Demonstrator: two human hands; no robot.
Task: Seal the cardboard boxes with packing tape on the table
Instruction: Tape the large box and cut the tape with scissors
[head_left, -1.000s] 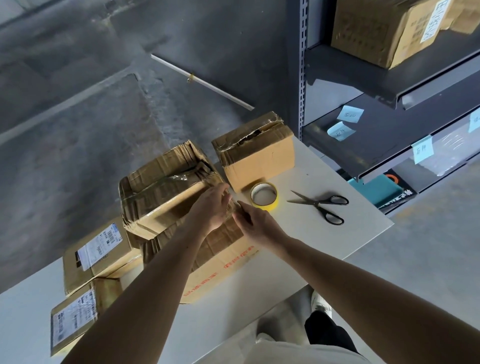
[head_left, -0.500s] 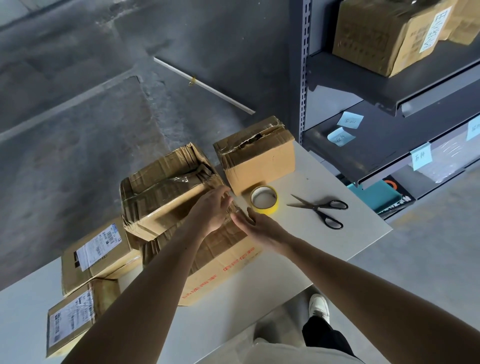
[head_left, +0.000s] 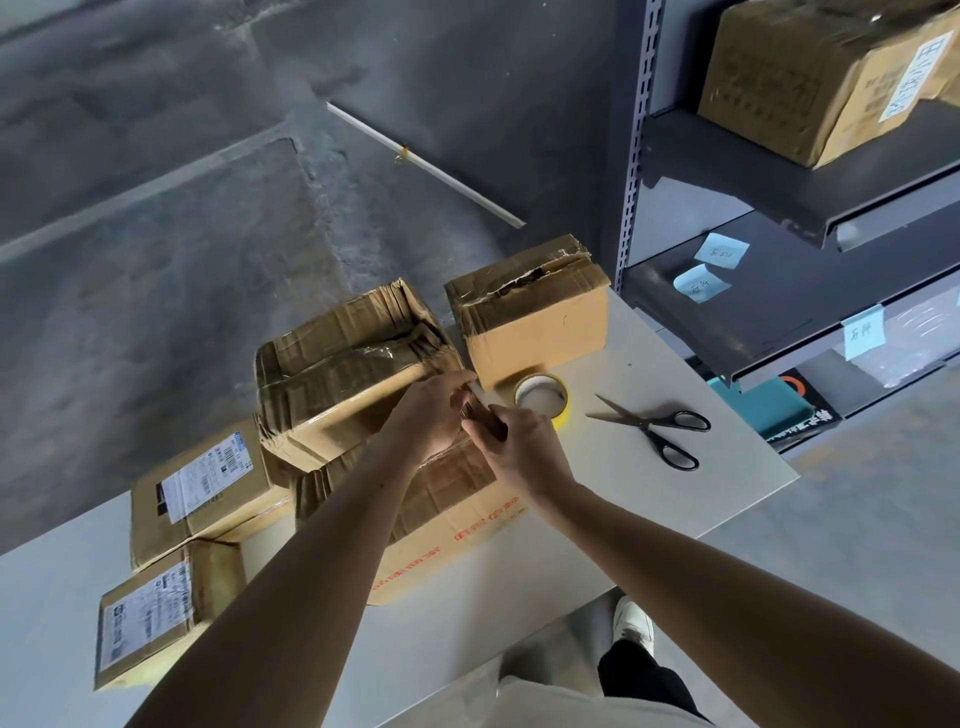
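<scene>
The top box (head_left: 348, 374) sits stacked on the large red-printed box (head_left: 457, 530) near the middle of the table (head_left: 675, 499); its flaps are closed and crossed by glossy, wrinkled tape. At its near right corner I read both hands as engaged. The left hand (head_left: 431, 415) has its fingers curled, with the fingertips pinching the pale end of a tape strip (head_left: 479, 395). The right hand (head_left: 524, 452) is curled, with thumb and forefinger pinching the darker end of the same strip, and the 2 hands nearly touch. I cannot tell whether the strip is already stuck to the cardboard. The yellow tape roll (head_left: 540, 397) lies flat just beyond the right hand, directly in front of the small box (head_left: 535, 332), whose torn top seam gapes open. Black-handled scissors (head_left: 654, 426) lie to the right of the roll, apart from it, with the blades slightly parted. At the left end of the table rest 2 labelled boxes — the farther one (head_left: 208, 483) and the nearer one (head_left: 150, 618). A grey shelf rack (head_left: 779, 208) stands to the right, carrying a shelved box (head_left: 810, 78) and blue notes (head_left: 722, 251).
</scene>
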